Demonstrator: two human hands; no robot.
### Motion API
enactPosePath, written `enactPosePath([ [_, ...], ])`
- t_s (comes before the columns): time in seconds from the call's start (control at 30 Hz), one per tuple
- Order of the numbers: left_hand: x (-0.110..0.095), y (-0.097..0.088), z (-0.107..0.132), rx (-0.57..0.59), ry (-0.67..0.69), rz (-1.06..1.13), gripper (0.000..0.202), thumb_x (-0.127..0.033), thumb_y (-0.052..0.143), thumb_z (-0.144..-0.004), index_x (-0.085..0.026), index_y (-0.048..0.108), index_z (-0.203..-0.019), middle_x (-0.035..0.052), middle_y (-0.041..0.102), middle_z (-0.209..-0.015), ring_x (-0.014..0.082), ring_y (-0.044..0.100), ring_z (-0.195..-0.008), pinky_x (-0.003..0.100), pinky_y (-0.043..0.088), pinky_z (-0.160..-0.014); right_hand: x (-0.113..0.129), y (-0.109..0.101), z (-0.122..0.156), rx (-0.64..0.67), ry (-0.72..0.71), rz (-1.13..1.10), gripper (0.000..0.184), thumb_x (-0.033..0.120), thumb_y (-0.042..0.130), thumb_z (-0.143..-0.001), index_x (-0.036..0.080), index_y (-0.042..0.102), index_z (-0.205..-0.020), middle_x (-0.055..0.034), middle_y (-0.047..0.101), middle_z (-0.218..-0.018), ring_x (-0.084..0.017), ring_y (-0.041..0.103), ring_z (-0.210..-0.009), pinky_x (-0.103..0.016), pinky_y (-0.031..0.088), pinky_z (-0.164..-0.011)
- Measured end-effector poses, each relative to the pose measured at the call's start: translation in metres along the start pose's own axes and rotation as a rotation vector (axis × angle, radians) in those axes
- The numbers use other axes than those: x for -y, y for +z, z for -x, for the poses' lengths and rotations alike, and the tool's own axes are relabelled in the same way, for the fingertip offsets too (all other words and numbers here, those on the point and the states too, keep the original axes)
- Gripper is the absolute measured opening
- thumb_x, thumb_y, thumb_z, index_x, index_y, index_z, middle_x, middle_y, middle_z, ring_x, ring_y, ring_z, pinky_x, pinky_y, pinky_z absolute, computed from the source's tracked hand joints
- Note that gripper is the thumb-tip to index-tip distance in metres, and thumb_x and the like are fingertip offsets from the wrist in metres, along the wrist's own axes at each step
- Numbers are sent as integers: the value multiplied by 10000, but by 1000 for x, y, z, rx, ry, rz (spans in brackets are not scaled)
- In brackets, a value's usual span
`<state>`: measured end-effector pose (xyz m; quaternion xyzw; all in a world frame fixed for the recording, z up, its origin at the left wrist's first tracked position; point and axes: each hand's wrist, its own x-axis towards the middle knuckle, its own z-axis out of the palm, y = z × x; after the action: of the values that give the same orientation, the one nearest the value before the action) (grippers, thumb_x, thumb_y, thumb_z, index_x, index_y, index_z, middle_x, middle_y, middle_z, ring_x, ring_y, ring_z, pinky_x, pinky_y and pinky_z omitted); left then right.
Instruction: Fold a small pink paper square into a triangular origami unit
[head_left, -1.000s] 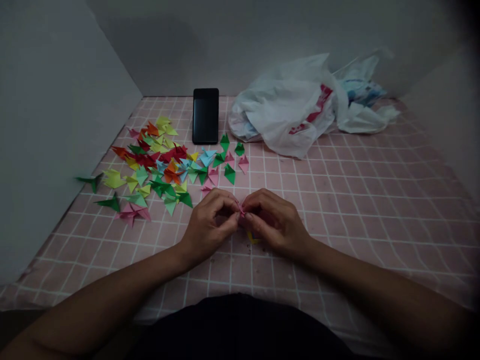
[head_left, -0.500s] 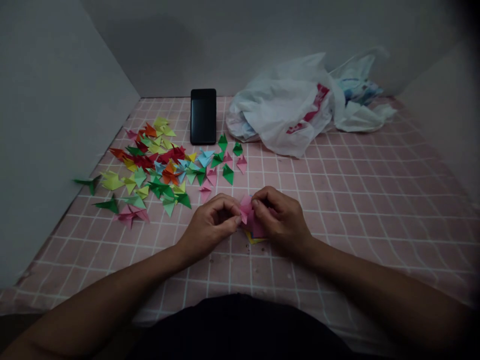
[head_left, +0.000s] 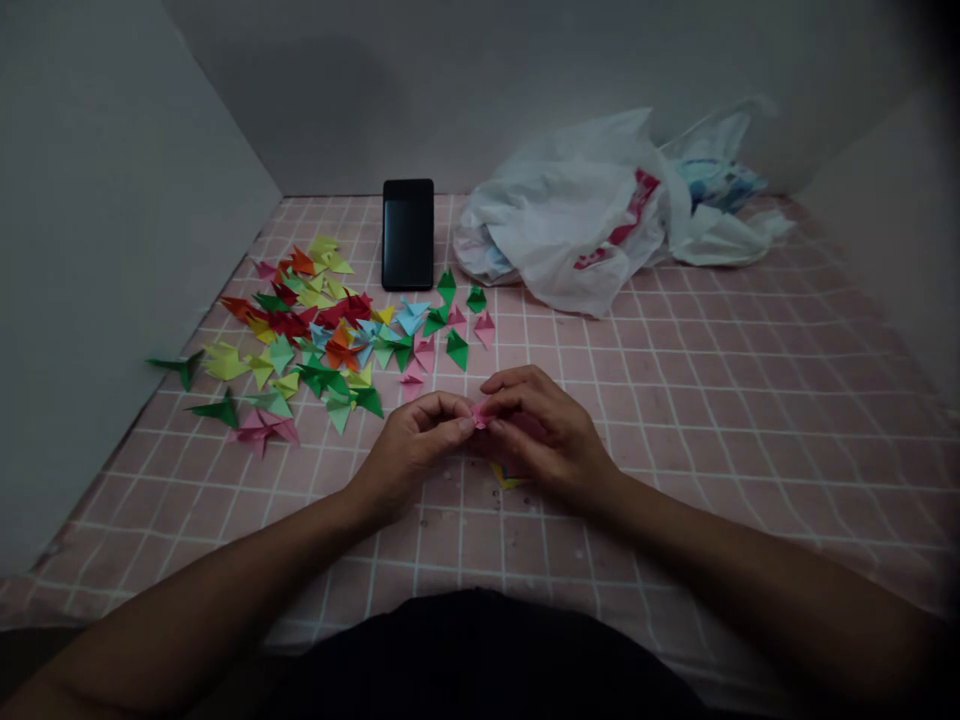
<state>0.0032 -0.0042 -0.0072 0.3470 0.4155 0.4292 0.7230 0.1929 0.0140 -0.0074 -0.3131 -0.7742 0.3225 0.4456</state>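
My left hand and my right hand meet fingertip to fingertip above the pink checked tablecloth. Between them they pinch a small pink folded paper piece, most of it hidden by the fingers. A scrap of yellow paper peeks out on the cloth under my right hand. To the left and beyond lies a spread of several folded paper pieces in green, red, yellow, blue, orange and pink.
A black phone stands upright at the back near the wall. A crumpled white plastic bag with red print lies at the back right. Grey walls close the left side and the rear.
Half a second ago the pink paper was opened wider between my hands; now it is folded small and both fingertips have closed together on it.
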Motion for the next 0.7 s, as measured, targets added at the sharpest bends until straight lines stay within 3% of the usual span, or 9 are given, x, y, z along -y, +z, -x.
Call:
enactPosePath([
  [0.7, 0, -3, -1, 17, 33, 0, 114, -234, 784, -764, -159, 703, -793, 19, 670, -877, 139, 621, -823, 271, 488, -801, -1, 1, 0, 19, -45, 5, 91, 133, 618, -964, 196, 667, -1008, -77, 652, -1010, -189, 640, -973, -347, 534, -848],
])
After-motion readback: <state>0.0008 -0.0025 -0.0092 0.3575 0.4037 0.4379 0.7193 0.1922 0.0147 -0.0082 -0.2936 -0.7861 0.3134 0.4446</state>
